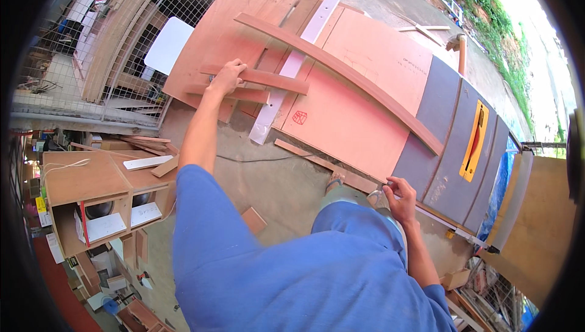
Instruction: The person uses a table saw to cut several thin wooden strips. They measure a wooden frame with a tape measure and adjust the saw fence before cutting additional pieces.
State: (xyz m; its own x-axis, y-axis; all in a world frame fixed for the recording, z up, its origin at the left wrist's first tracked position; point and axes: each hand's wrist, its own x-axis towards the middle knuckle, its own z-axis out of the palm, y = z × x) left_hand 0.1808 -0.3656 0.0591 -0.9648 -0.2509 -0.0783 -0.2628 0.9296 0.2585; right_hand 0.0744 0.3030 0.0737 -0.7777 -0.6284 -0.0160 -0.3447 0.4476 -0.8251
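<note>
My left hand [227, 78] reaches out over the plywood and is closed around a short wooden strip [274, 81] near its left end. Just below it, a second short strip [248, 95] lies almost parallel. Both cross a long white board [292, 62]. A longer wooden strip [347, 71] runs diagonally over the plywood sheet [372, 45] onto the grey saw table [448, 100]. Near the table's front edge, beside my body, my right hand [402, 201] has its fingers curled together; whether something small sits in them is hidden.
A yellow slotted insert [473, 143] with a red part lies in the saw table. Against the plywood's near edge is a narrow plank [323, 162], close to my feet. A wooden cabinet [91, 179] with offcuts stands left; a wire mesh fence [137, 45] is behind it. A cable crosses the floor.
</note>
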